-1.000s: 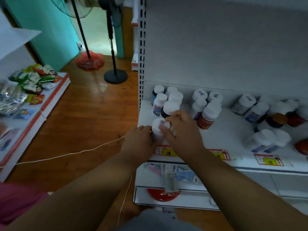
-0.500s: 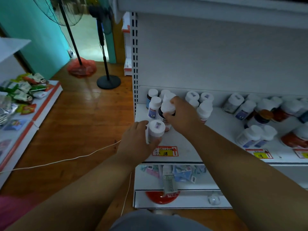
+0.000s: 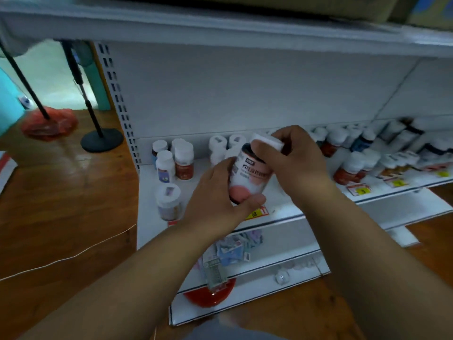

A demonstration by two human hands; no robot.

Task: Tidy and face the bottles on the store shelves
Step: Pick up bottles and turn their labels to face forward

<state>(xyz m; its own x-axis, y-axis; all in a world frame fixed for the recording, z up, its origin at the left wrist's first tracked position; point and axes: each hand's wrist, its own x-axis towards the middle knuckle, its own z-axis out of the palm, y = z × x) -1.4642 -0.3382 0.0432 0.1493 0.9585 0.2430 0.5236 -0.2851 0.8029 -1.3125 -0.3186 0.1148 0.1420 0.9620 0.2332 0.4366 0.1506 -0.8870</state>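
Both hands hold one bottle with a white cap and a pink and white label, lifted and tilted above the white shelf. My left hand grips its lower body, thumb across the base. My right hand grips the cap end. A white-capped bottle stands alone near the shelf's front left. Three more bottles stand behind it at the back left. Other bottles crowd the shelf to the right, blurred.
Yellow price tags line the shelf edge. A lower shelf holds small packets and a red dish. Two fan stands and a red bag sit on the wooden floor at left. An upper shelf overhangs.
My right hand lifted the pink-labelled bottle off the shelf and my left hand let go of the front bottle and took hold of its base. The view tilted up and right.
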